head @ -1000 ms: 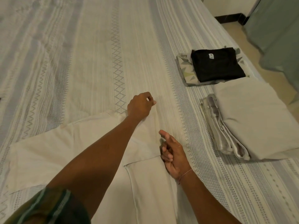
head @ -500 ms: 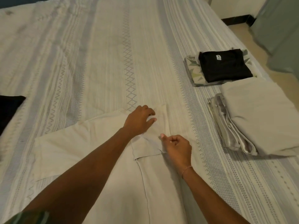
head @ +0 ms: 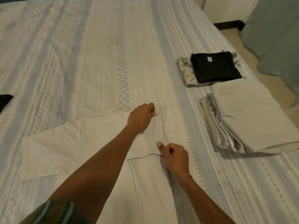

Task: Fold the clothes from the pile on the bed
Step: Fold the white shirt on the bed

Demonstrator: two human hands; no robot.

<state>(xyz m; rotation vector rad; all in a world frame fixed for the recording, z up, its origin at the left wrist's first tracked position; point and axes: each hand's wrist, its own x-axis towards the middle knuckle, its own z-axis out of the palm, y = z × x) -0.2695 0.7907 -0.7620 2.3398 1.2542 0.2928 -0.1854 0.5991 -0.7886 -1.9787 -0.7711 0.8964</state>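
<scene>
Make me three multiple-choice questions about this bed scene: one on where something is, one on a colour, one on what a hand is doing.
1. Where does the black shirt lie?
A. on a patterned folded cloth
B. on the floor
C. under the white shirt

2. What colour is the garment being folded?
A. black
B. white
C. red

3. What is the right hand doing?
A. lying flat and open
B. hanging off the bed
C. pinching the white shirt's edge

Answers: 1 A, patterned fabric shows round its edges. 2 B, both hands, the left hand included, rest on pale white fabric. 3 C, its fingers are curled at the folded edge.
</scene>
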